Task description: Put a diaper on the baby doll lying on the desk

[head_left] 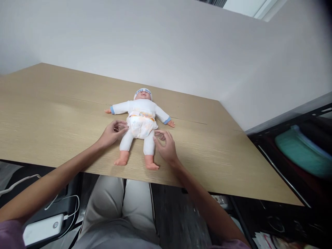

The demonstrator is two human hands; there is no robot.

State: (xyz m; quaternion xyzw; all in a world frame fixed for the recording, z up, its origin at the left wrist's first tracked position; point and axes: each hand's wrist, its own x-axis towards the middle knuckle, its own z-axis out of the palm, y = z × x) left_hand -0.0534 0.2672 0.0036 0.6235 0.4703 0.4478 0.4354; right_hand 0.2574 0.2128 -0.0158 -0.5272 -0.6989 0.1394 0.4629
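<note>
Ideally, work both sides evenly: loosely curled left hand (112, 134) and right hand (167, 146) flank the doll's (142, 105) diaper (141, 126); pinching, I cannot tell.

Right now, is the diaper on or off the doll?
On: the diaper is wrapped around the doll, its orange-patterned waistband lying across the front.

The doll (142, 127) lies on the table (64, 135), head (143, 94) far, feet (122, 158) near, between left hand (111, 133) and right hand (167, 147). The wall (129, 41) stands behind the far table edge (178, 93).
</note>
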